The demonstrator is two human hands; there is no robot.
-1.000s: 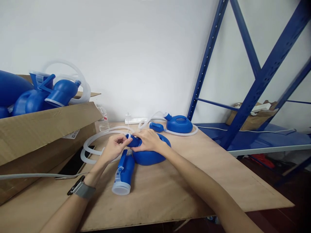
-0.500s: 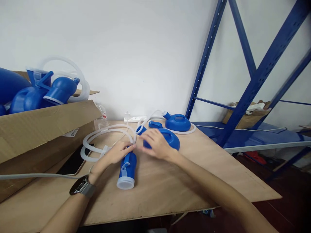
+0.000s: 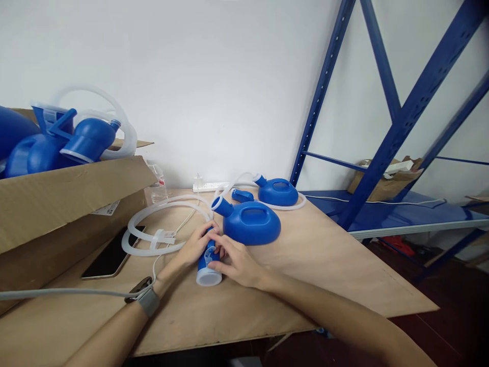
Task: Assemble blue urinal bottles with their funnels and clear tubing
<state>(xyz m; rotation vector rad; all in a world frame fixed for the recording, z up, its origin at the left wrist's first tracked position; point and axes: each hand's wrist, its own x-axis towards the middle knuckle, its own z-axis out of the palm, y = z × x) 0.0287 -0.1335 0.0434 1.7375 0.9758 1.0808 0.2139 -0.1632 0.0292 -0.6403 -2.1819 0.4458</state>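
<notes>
A blue plastic urinal funnel (image 3: pixel 204 261) with a whitish cap (image 3: pixel 209 277) lies on the table, cap end toward me. Its far end is in the grip of my left hand (image 3: pixel 196 243), which wears a watch. From the right, my right hand (image 3: pixel 237 262) closes on the funnel's side, with the thumb near the cap and the fingertips against the handle. Part of the funnel is hidden under both hands. A translucent hose (image 3: pixel 133 224) coils on the left, held by a whitish clip (image 3: pixel 157 238). Just beyond my right hand stands a blue urinal bottle (image 3: pixel 252 235) with an open spout.
Another blue urinal bottle (image 3: pixel 278 192) with a hose stands behind, near a small blue part (image 3: pixel 242 195) and a power strip (image 3: pixel 214 187). Left are a phone (image 3: pixel 110 255), a water bottle (image 3: pixel 158 188) and a cardboard box (image 3: pixel 76 204) of blue parts. A blue rack (image 3: pixel 405 120) rises right.
My right hand has come down from in front of the blue bottle onto the funnel. The funnel has shifted slightly right and away from me, with my left hand still on it.
</notes>
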